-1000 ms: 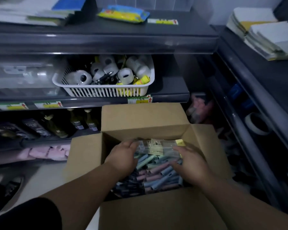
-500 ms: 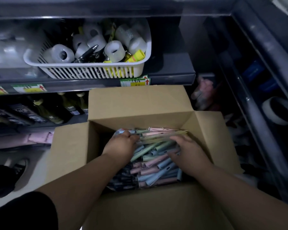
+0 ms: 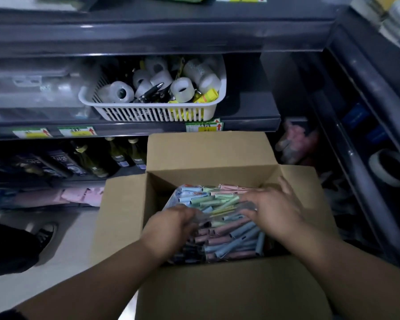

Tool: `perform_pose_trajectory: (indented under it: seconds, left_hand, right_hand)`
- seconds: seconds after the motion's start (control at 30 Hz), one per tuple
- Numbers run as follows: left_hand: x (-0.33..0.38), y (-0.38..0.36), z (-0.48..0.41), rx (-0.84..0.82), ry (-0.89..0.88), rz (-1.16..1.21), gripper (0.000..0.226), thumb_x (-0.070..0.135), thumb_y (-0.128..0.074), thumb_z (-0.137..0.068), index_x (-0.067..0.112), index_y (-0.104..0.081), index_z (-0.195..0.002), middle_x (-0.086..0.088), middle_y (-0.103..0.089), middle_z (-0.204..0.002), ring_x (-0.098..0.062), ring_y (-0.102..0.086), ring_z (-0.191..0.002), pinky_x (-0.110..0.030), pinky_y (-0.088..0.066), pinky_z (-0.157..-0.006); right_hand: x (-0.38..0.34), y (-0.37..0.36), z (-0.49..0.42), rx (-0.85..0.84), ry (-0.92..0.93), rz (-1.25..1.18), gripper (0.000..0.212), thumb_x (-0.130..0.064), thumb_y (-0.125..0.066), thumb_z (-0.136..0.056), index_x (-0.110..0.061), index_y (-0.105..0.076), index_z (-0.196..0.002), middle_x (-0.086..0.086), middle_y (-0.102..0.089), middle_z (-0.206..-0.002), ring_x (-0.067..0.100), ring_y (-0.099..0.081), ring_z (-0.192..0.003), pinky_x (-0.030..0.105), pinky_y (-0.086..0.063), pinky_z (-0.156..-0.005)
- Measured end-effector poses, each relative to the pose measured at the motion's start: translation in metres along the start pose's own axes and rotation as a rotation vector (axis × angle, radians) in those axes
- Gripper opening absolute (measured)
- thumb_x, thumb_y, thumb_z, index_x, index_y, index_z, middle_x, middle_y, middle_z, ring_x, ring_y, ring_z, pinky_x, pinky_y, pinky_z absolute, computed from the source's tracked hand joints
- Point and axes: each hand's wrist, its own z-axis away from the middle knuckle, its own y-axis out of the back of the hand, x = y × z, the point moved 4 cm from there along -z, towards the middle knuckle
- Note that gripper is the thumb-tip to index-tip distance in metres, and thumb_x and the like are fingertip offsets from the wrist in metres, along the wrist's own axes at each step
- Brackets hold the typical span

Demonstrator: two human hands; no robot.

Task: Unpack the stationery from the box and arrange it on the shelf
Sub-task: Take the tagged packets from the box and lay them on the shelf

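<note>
An open cardboard box (image 3: 125, 204) stands on the floor in front of dark shelves (image 3: 252, 118). Inside lie clear plastic packs of pastel pens (image 3: 208, 199) in pink, blue and green. My left hand (image 3: 171, 225) reaches into the left side of the box, its fingers curled on the edge of a clear pack. My right hand (image 3: 273, 209) lies on the pens at the right, fingers spread and bent over the pack. Both hands are blurred by motion.
A white slotted basket (image 3: 153, 112) with tape rolls and a pen sits on the middle shelf. Bottles (image 3: 88, 160) stand on the lower shelf and pink packs (image 3: 74, 195) lie below them. A tape roll (image 3: 388, 167) rests on the right-hand shelf. A shoe (image 3: 45, 234) is on the floor at left.
The small clear pack held up a second ago is back down in the box. Both hands shifted right and back over the pen packs, and the view tilted up slightly.
</note>
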Motion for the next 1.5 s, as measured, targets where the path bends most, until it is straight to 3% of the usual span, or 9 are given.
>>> perform_pose_trajectory:
  seconds: [0.07,0.13,0.3,0.4,0.6,0.97,1.13,1.33,1.5]
  left_hand:
    - [0.002,0.014,-0.006,0.037,-0.014,0.028,0.023,0.035,-0.061,-0.089,0.039,-0.064,-0.112,0.011,-0.065,-0.107,-0.01,-0.061,-0.098,-0.028,-0.049,-0.081]
    - [0.009,0.031,-0.015,0.079,-0.035,0.041,0.016,0.035,-0.064,-0.088,0.036,-0.067,-0.104,0.01,-0.067,-0.099,-0.011,-0.063,-0.09,-0.028,-0.051,-0.075]
    - [0.044,0.076,-0.042,0.221,-0.092,0.031,0.025,0.037,-0.073,-0.08,0.021,-0.068,-0.098,0.002,-0.061,-0.095,-0.017,-0.06,-0.087,-0.026,-0.046,-0.074]
    - [0.078,0.098,-0.053,0.322,-0.183,0.08,0.039,0.033,-0.077,-0.077,0.018,-0.066,-0.111,-0.001,-0.058,-0.111,-0.02,-0.059,-0.099,-0.024,-0.043,-0.082]
    - [0.167,0.102,-0.059,0.41,-0.319,0.334,0.077,0.025,-0.075,-0.079,0.024,-0.034,-0.144,-0.003,-0.04,-0.139,-0.015,-0.048,-0.121,-0.025,-0.037,-0.104]
    - [0.384,0.024,-0.034,0.192,-0.573,0.424,0.074,0.04,-0.068,-0.083,0.037,-0.028,-0.145,0.007,-0.024,-0.152,-0.013,-0.034,-0.137,-0.045,-0.031,-0.113]
    - [0.455,-0.012,-0.03,0.057,-0.552,0.471,0.074,0.038,-0.067,-0.085,0.034,-0.027,-0.147,0.007,-0.026,-0.15,-0.012,-0.038,-0.133,-0.037,-0.038,-0.109]
    - [0.501,-0.04,-0.058,-0.153,-0.393,0.619,0.072,0.044,-0.061,-0.089,0.035,-0.021,-0.149,0.018,-0.042,-0.132,-0.002,-0.048,-0.11,-0.021,-0.039,-0.085]
    - [0.521,-0.045,-0.104,-0.242,-0.41,0.737,0.089,0.06,-0.061,-0.078,0.035,-0.015,-0.15,0.013,-0.041,-0.145,-0.007,-0.047,-0.126,-0.031,-0.038,-0.106]
  right_hand:
    - [0.002,0.01,0.002,-0.003,0.001,-0.046,0.031,-0.046,-0.055,-0.091,-0.038,-0.06,-0.121,-0.011,-0.063,-0.123,0.015,-0.057,-0.111,0.03,-0.037,-0.099]
    - [0.008,0.02,0.007,-0.008,-0.027,-0.163,0.024,-0.038,-0.057,-0.092,-0.032,-0.064,-0.114,-0.004,-0.065,-0.111,0.018,-0.059,-0.1,0.031,-0.047,-0.085]
    - [0.027,0.057,0.042,0.1,-0.1,-0.284,0.017,-0.03,-0.054,-0.095,-0.021,-0.064,-0.105,0.0,-0.065,-0.097,0.02,-0.059,-0.094,0.031,-0.045,-0.078]
    - [0.042,0.084,0.07,0.174,-0.216,-0.275,0.029,-0.033,-0.055,-0.095,-0.023,-0.061,-0.121,0.001,-0.066,-0.112,0.022,-0.059,-0.106,0.033,-0.046,-0.085]
    - [0.092,0.129,0.148,0.405,-0.415,-0.349,0.017,-0.031,-0.064,-0.087,-0.024,-0.066,-0.103,-0.002,-0.069,-0.093,0.02,-0.063,-0.09,0.035,-0.05,-0.075]
    - [0.225,0.139,0.328,0.635,-0.764,-0.356,0.012,-0.03,-0.063,-0.091,-0.026,-0.064,-0.102,-0.002,-0.07,-0.101,0.02,-0.063,-0.087,0.035,-0.054,-0.075]
    - [0.274,0.127,0.379,0.599,-0.886,-0.244,0.015,-0.033,-0.059,-0.092,-0.031,-0.063,-0.106,-0.006,-0.068,-0.106,0.019,-0.062,-0.093,0.034,-0.052,-0.076]
    - [0.307,0.123,0.372,0.565,-0.915,-0.106,0.015,-0.032,-0.049,-0.096,-0.027,-0.057,-0.108,-0.007,-0.061,-0.105,0.02,-0.06,-0.088,0.03,-0.046,-0.065]
    - [0.324,0.136,0.346,0.534,-0.967,-0.019,0.035,-0.018,-0.051,-0.094,-0.036,-0.048,-0.124,-0.007,-0.051,-0.106,0.016,-0.049,-0.08,0.028,-0.038,-0.059]
